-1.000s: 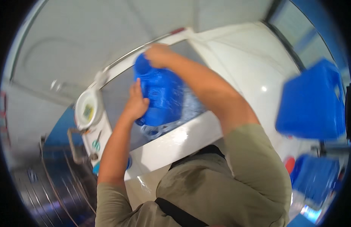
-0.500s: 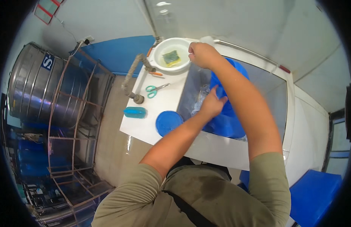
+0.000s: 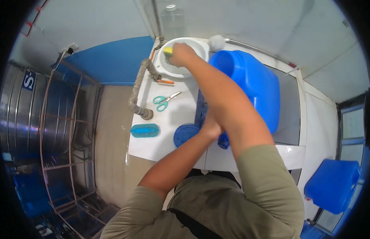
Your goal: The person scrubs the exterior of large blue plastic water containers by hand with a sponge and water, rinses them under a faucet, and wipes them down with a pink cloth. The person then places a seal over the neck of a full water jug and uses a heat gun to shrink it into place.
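Having lifted off the blue jug [image 3: 252,85], my right hand [image 3: 181,53] is closing on the yellow sponge [image 3: 167,50] in the white bowl [image 3: 201,46], while my left hand [image 3: 211,127] is bracing the jug's base in the sink [image 3: 290,107], so I judge scrubbing needs a firm hold.

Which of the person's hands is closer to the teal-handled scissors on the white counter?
Neither clearly. The left hand is at the blue jug's neck, right of the scissors. The right hand is in the white bowl, on a yellow sponge, beyond them.
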The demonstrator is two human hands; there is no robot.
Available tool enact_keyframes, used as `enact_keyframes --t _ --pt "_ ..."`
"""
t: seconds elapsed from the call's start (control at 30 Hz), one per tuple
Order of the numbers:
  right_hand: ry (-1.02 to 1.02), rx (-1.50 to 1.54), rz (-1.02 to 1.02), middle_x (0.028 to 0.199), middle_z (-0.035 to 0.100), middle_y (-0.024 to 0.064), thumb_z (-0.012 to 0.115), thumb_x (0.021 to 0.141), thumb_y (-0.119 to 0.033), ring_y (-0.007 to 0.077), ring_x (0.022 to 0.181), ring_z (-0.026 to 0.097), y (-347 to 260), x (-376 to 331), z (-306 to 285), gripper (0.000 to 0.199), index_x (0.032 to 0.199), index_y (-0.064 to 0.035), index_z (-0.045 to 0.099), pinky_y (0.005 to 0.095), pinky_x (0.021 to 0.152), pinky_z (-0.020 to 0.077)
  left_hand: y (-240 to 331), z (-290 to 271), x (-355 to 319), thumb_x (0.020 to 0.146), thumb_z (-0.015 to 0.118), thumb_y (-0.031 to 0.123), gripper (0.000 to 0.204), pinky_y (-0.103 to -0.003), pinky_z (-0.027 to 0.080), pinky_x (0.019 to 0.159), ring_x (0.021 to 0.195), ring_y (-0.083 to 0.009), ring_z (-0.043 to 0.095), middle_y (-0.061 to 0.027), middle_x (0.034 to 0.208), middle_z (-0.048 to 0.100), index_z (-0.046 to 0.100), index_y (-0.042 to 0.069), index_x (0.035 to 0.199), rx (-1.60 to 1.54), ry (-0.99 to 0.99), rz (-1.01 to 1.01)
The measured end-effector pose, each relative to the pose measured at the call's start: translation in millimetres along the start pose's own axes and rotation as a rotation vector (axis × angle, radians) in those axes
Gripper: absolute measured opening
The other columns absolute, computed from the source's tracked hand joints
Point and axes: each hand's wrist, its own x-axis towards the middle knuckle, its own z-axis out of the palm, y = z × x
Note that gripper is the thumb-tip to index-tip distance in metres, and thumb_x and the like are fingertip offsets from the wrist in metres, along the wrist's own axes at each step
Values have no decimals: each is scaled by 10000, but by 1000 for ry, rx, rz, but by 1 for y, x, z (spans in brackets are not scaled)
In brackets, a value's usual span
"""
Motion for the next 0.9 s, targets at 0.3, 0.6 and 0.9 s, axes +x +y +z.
enact_keyframes --t 0.3,0.6,0.9 --pt "425 137 -135 1046 678 172 707 836 -207 334 993 656 109 -243 -197 391 1170 -37 594 415 898 517 91 40 -57 867 628 133 667 -250 433 528 579 -100 493 -12 803 510 364 42 1473 -111 64 -79" --pt "545 -100 -449 1249 631 203 605 947 -295 403 1191 560 127 -307 -149 324 1175 -95 716 468 1055 435 53 101 -89 875 586 66 480 -248 392 499 546 -88 457 2 761 486 453 134 1331 -192 214 -123" --pt "665 -93 -339 1276 623 206 620 904 -216 389 1217 553 145 -333 -122 331 1220 -169 706 449 1064 443 57 70 -92 891 574 72 413 -230 384 465 529 -67 420 33 701 432 472 199 1271 -225 228 -163"
